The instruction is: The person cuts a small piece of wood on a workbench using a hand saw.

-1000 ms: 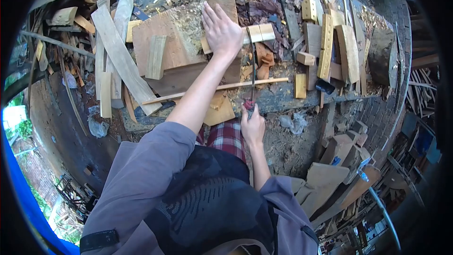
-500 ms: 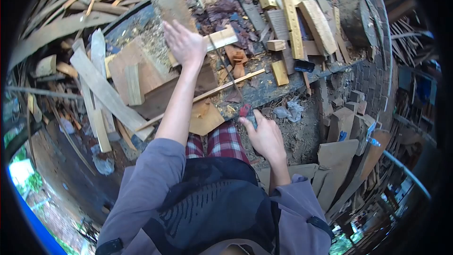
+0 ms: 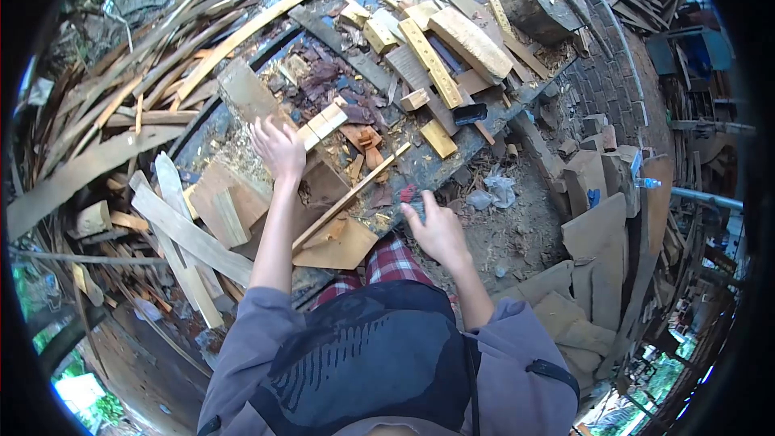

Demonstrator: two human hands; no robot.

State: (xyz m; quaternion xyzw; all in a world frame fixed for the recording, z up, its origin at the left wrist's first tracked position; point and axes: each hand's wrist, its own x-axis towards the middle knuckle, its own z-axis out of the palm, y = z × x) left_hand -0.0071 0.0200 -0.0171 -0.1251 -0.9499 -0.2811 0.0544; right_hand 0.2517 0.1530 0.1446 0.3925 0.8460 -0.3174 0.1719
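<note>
My left hand point(image 3: 278, 149) lies with its fingers spread at the left end of a short pale wood strip point(image 3: 325, 123). Dark lines run across that strip. My right hand point(image 3: 436, 230) is closed round the red and grey handle of a handsaw point(image 3: 408, 193), low at the bench's near edge. The saw's blade hardly shows at this angle. Between my hands a long thin wooden stick point(image 3: 351, 195) slants over a flat tan board point(image 3: 343, 246). An orange-brown carved wooden piece point(image 3: 370, 145) lies just right of the strip.
Wood blocks point(image 3: 472, 44), a drilled bar point(image 3: 430, 62) and a black object point(image 3: 470, 114) lie at the back right of the bench. Curved offcuts point(image 3: 194, 85) pile up at the left. Leaning boards point(image 3: 601, 234) and a plastic bottle point(image 3: 647, 183) are at the right.
The camera view has turned and shifted. My left hand has come down closer to my body, its fingers lower over the wood strip. The saw blade, plain across the strip before, barely shows now.
</note>
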